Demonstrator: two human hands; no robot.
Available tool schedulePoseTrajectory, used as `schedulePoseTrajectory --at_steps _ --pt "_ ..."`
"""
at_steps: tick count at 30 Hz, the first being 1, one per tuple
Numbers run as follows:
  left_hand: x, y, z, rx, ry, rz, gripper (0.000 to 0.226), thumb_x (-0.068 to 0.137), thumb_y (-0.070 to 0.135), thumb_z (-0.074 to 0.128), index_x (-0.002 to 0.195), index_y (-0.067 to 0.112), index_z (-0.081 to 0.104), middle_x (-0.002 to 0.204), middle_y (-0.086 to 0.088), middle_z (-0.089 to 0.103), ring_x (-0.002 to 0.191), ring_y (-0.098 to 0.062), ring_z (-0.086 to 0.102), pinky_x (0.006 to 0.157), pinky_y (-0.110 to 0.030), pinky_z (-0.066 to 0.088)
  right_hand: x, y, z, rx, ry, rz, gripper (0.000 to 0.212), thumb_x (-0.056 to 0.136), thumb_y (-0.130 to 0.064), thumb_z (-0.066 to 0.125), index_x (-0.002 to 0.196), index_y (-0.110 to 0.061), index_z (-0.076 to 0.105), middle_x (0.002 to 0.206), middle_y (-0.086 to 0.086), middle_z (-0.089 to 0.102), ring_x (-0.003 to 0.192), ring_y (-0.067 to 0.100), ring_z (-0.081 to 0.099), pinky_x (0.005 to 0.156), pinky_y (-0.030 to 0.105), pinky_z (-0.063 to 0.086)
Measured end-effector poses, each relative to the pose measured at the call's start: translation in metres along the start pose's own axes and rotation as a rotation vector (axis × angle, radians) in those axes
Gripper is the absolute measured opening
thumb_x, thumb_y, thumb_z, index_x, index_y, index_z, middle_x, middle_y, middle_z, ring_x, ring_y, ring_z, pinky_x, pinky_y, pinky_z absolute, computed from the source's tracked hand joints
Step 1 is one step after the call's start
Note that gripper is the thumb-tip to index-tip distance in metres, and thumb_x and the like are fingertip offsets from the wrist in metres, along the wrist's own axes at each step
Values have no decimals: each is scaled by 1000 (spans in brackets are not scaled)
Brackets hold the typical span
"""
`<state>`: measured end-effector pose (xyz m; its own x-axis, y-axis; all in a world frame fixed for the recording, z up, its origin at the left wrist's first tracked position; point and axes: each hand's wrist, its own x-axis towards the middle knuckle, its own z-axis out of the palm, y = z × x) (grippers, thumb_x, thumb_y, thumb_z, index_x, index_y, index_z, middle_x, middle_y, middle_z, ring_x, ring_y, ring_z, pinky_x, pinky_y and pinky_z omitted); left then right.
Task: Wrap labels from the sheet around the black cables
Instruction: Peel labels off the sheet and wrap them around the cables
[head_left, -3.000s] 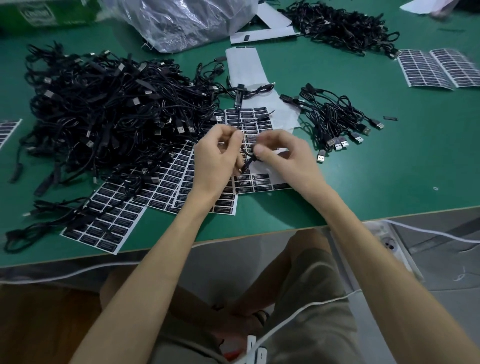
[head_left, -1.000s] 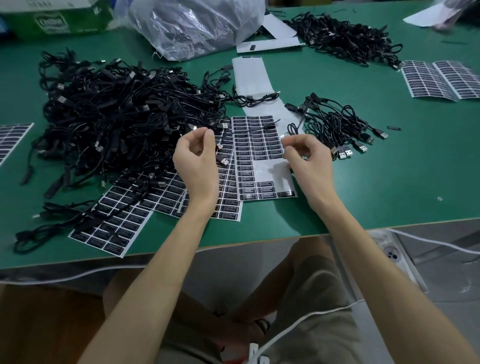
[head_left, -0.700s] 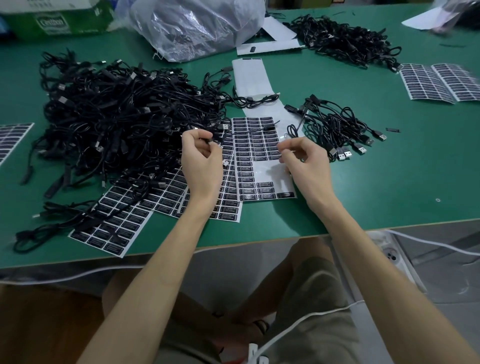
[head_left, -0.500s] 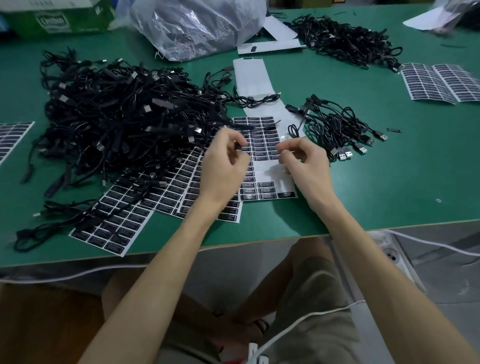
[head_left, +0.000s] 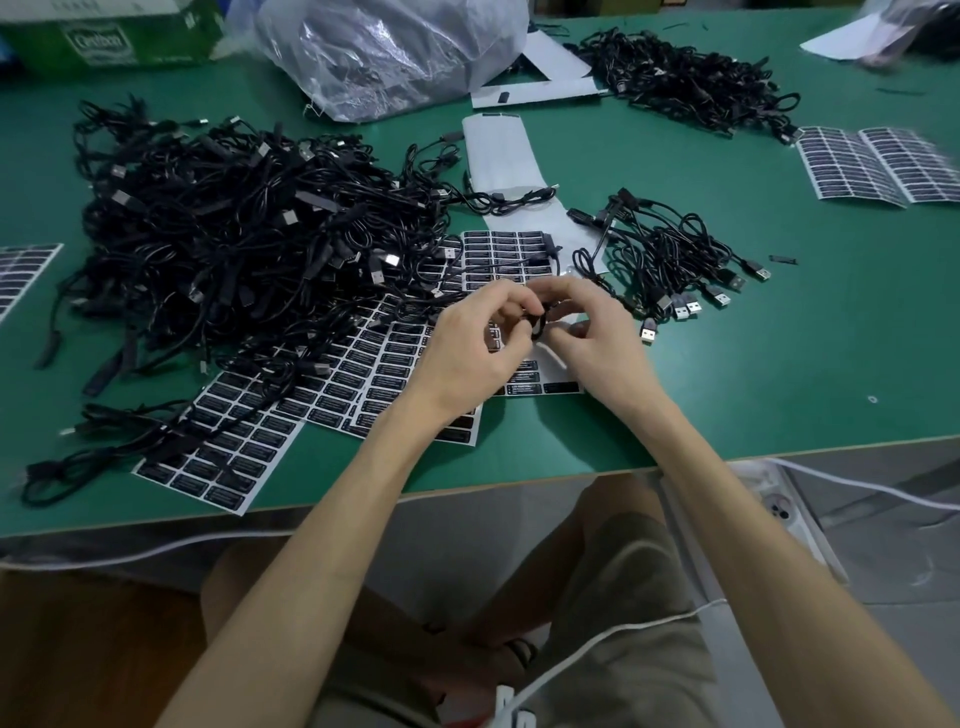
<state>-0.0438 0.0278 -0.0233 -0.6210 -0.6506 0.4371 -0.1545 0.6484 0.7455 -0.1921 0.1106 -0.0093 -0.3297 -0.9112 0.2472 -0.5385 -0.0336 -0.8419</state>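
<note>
My left hand (head_left: 475, 345) and my right hand (head_left: 597, 340) meet above a sheet of black labels (head_left: 506, 254) on the green table (head_left: 779, 364). Between their fingertips they pinch a thin black cable (head_left: 536, 322) with a small black label at that spot. The cable runs off left toward the big tangled pile of black cables (head_left: 234, 244). A smaller bunch of cables with USB plugs (head_left: 675, 265) lies just right of my hands. More label sheets (head_left: 291, 405) fan out under my left forearm.
A crumpled clear plastic bag (head_left: 395, 47) and a green box (head_left: 109, 36) stand at the back. Another cable heap (head_left: 685, 78) lies far right, with label sheets (head_left: 878, 163) beside it. A sheet edge (head_left: 21, 270) shows at the far left. White cords hang below the table's front edge.
My left hand reached into the big pile, drew a cable out and came back right. Both hands now meet over the sheet, pinching cable and label together.
</note>
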Motion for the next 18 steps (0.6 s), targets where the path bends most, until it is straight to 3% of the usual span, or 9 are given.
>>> schedulePoseTrajectory --at_steps 3,6,9,11,14,18 --pt "2 0 0 -30 7 -19 12 96 21 67 107 17 69 93 10 69 88 -10 63 73 -12 42 3 3 2 -120 -71 -26 35 87 3 66 119 -11 72 115 4 65 109 25 58 91 32 51" --pt "3 -2 0 49 106 -21 14 101 26 63 106 16 71 103 6 67 97 -9 60 84 -24 46 4 6 5 -184 -83 -20 20 89 -5 73 107 -13 75 115 1 64 112 30 54 95 40 50" --pt "5 -8 0 376 206 -94 22 105 26 54 115 21 73 129 5 60 125 -14 47 106 -36 30 3 4 3 -92 -15 -38 14 89 -5 76 100 -13 76 109 2 66 103 24 59 85 30 53" --pt "5 -11 2 550 118 -202 29 105 23 51 127 23 69 145 2 52 140 -17 37 115 -38 16 2 4 0 -3 65 -29 11 91 -4 74 100 -9 74 107 4 67 96 19 63 79 30 54" --pt "2 -15 8 691 53 -241 38 104 13 48 138 18 63 151 -3 48 143 -20 35 119 -43 11 1 6 -2 91 216 19 11 95 -7 71 105 -5 71 109 6 68 95 17 65 83 41 56" --pt "2 -11 8 740 145 -319 38 101 12 47 137 9 59 151 -8 41 140 -26 33 116 -45 16 0 8 -3 179 286 12 9 97 -9 69 105 -8 69 104 8 68 93 24 65 87 49 53"
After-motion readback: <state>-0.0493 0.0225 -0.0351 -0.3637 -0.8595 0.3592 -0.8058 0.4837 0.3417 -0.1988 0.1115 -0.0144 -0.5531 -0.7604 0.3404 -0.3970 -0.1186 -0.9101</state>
